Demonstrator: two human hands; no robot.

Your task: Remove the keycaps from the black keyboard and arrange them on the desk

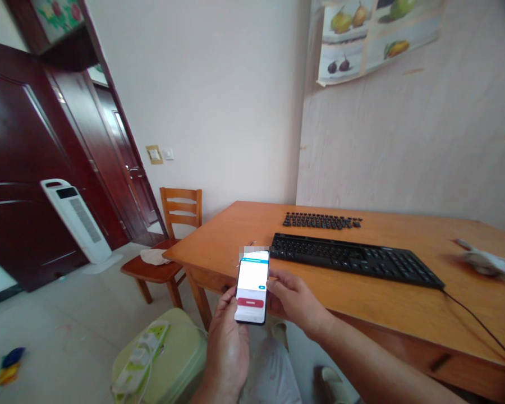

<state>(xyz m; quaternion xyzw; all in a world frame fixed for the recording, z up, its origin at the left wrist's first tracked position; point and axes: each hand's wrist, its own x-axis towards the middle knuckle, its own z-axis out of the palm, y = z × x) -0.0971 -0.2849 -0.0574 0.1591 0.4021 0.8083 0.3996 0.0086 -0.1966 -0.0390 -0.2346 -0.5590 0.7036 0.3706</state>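
Note:
A smartphone [251, 289] with a lit screen is held upright in front of the desk's near edge. Its screen shows a blue bar, a white area and a red button. My left hand [228, 331] is wrapped around the phone's lower left side, with some fingers hidden behind it. On the phone's right edge, my right hand [294, 300] grips with the thumb at the screen's side. Just beyond the phone lies a black keyboard [353, 259] on the wooden desk [223, 235]. Several loose black keycaps [322, 220] are laid out in rows behind the keyboard.
A crumpled cloth-like item [486, 262] lies at the desk's right. The keyboard's cable [480, 320] runs over the front edge. At left are a wooden chair [180, 210], a green stool [180, 348] bearing a power strip [143, 356], and a white tower heater or fan [78, 216].

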